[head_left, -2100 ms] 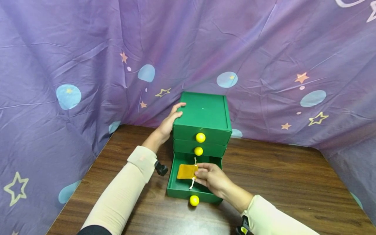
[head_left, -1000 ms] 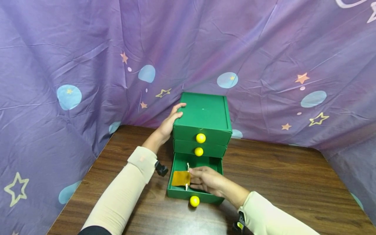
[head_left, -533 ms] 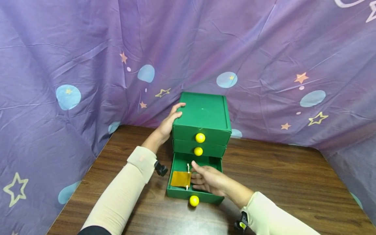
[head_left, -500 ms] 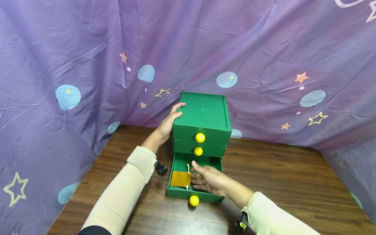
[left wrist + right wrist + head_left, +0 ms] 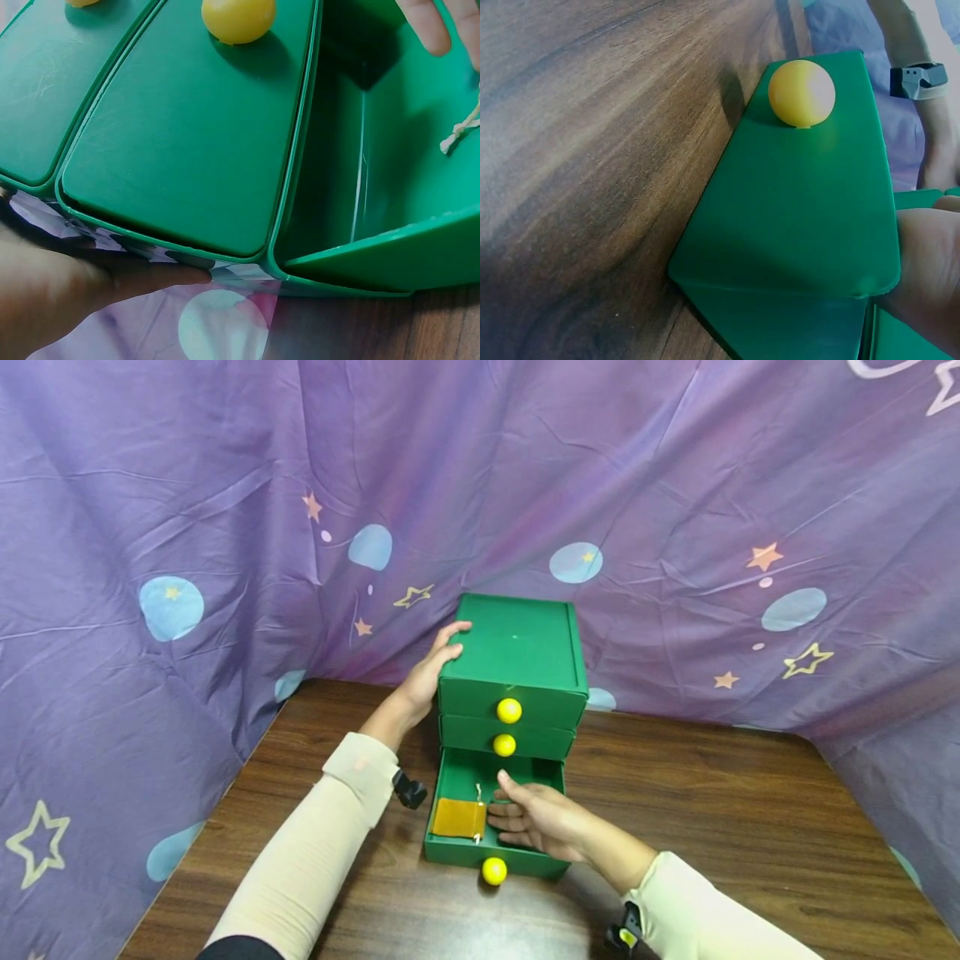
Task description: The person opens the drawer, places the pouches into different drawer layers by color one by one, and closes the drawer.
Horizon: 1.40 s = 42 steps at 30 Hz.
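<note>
A green cabinet (image 5: pixel 517 643) with three drawers and yellow ball knobs stands on the table. Its bottom drawer (image 5: pixel 457 853) is pulled out. Inside, at the left, lies a mustard-coloured drawstring pouch (image 5: pixel 459 818) with white cords. My right hand (image 5: pixel 547 820) is in the drawer just right of the pouch, thumb raised and fingers extended, holding nothing. My left hand (image 5: pixel 429 672) rests on the cabinet's upper left side; in the left wrist view its thumb and fingers (image 5: pixel 142 276) lie along that side. In the right wrist view, the drawer front hides most of my right hand (image 5: pixel 930 262).
The wooden table (image 5: pixel 697 827) extends on both sides of the cabinet. A purple curtain (image 5: pixel 480 485) with stars and blue spots hangs behind it. The yellow knob (image 5: pixel 494 871) of the bottom drawer juts toward me.
My right hand lowered the pouch toward the left of the drawer and let go of it. The fingers then spread and drew slightly right. My left hand stayed in place.
</note>
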Tool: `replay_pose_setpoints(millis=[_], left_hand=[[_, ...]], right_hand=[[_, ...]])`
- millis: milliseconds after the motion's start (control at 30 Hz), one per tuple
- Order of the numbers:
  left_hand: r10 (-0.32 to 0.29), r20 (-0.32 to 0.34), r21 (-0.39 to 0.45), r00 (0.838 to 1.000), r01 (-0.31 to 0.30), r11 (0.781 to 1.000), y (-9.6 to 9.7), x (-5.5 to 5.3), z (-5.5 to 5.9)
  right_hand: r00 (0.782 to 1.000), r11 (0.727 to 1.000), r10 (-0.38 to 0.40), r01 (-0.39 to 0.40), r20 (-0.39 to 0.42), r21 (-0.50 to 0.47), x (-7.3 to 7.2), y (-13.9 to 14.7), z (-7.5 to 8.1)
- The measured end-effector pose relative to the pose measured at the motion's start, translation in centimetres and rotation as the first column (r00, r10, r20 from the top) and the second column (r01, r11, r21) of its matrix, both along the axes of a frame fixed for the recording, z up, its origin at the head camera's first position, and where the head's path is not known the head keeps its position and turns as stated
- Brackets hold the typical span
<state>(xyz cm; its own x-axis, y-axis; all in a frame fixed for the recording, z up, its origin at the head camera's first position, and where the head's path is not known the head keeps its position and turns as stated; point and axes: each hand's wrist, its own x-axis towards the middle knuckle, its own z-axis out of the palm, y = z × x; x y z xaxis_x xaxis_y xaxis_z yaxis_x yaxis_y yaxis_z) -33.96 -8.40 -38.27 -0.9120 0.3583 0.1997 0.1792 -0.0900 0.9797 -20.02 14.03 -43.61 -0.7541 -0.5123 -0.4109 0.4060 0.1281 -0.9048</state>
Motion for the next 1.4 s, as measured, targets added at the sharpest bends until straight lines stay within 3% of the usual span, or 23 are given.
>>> replay_pose_setpoints(millis=[967,1400], left_hand=[[0.0,-0.008,0.015,1.0,0.0,1.0,0.0,0.1,0.1],[0.002,-0.014,0.014,1.0,-0.002,1.0,0.0,0.1,0.0]], right_hand=[[1.0,0.999,0.012,-0.012,-0.017,-0.045,0.3,0.7,0.3],[0.999,0.998,-0.029,0.027,-0.032,-0.062,1.1,2.0,0.7]])
